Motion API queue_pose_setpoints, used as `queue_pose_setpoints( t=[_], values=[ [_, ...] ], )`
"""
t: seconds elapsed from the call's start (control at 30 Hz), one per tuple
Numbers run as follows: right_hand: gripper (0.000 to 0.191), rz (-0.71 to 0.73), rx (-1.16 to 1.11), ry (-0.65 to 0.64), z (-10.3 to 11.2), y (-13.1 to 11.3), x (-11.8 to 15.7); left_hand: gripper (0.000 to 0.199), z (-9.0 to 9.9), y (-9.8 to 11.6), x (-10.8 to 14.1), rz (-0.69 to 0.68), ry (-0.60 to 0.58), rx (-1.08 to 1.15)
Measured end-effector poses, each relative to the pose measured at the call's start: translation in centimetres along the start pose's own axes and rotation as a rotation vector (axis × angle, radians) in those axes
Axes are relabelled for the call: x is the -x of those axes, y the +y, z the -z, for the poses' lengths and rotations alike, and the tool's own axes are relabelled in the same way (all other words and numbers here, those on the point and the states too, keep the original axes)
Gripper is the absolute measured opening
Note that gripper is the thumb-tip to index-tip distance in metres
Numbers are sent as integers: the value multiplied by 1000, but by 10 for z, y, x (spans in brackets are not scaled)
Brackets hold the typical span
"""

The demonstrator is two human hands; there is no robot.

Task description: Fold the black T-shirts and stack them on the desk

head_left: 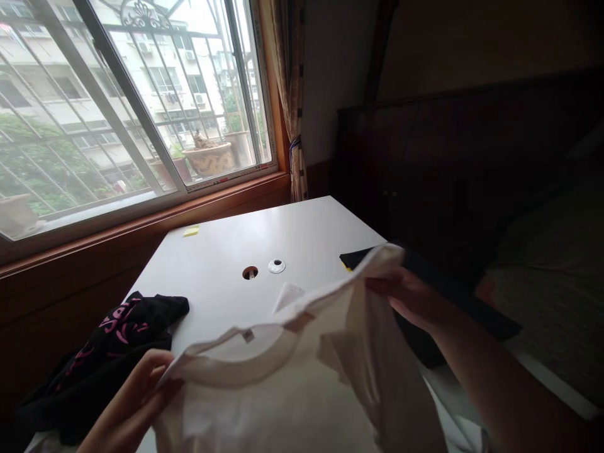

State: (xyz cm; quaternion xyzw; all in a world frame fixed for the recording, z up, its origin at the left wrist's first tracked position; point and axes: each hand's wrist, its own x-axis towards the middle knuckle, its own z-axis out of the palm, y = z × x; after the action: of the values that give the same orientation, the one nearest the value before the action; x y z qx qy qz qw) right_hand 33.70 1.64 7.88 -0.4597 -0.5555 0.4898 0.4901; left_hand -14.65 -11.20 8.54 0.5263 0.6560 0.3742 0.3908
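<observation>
A white T-shirt hangs spread between my hands over the near part of a white table. My left hand pinches it at one shoulder, beside the neckline. At the other shoulder, farther out and higher, my right hand grips the fabric. The collar faces away from me, with a small label inside its back edge. Both hands' fingertips are partly covered by cloth. Left of my left hand lies a crumpled black garment with pink lettering. Dark folded cloth lies beneath and beyond my right hand.
On the table are a round cable hole, a white ring-shaped cap, a yellow sticky note and a white paper or tag just behind the shirt. A barred window and a tied curtain stand behind. The right side is dark.
</observation>
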Motion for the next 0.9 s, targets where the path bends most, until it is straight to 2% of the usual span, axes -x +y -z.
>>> queue_pose_setpoints(
  t=[0.03, 0.1, 0.17, 0.23, 0.3, 0.33, 0.43, 0.5, 0.57, 0.63, 0.73, 0.8, 0.9],
  values=[
    [38, -31, -16, -67, -8, -4, -12, 44, -4, 4, -13, -29, 18, 34],
    [35, -24, 69, -81, -24, 1, -32, 44, -13, 8, -39, -93, 7, 30],
    [31, 44, 289, 22, -36, 19, -42, 45, -21, 3, -60, -114, -32, -10],
    [37, 146, 485, 140, -43, 39, -41, 49, -27, -9, -73, -104, -97, -68],
    [42, 225, 634, 131, -50, 50, -29, 55, -31, -24, -77, -75, -143, -155],
    [39, 243, 698, 75, -53, 51, -20, 59, -33, -31, -76, -58, -150, -206],
    [31, 263, 835, -199, -68, 39, 12, 66, -36, -48, -62, -42, -124, -363],
    [41, 286, 856, -399, -78, 29, 31, 67, -41, -57, -47, -124, -95, -486],
    [52, 310, 846, -541, -88, 24, 44, 61, -49, -64, -32, -289, -64, -640],
    [53, 350, 826, -622, -96, 24, 49, 49, -60, -70, -17, -504, -24, -794],
    [42, 363, 836, -723, -104, 27, 47, 35, -77, -75, -3, -758, 42, -974],
    [41, 316, 898, -772, -107, 28, 44, 36, -81, -76, 1, -802, 87, -1061],
    [43, 245, 990, -794, -103, 22, 39, 36, -75, -74, 1, -739, 101, -1120]
  ],
)
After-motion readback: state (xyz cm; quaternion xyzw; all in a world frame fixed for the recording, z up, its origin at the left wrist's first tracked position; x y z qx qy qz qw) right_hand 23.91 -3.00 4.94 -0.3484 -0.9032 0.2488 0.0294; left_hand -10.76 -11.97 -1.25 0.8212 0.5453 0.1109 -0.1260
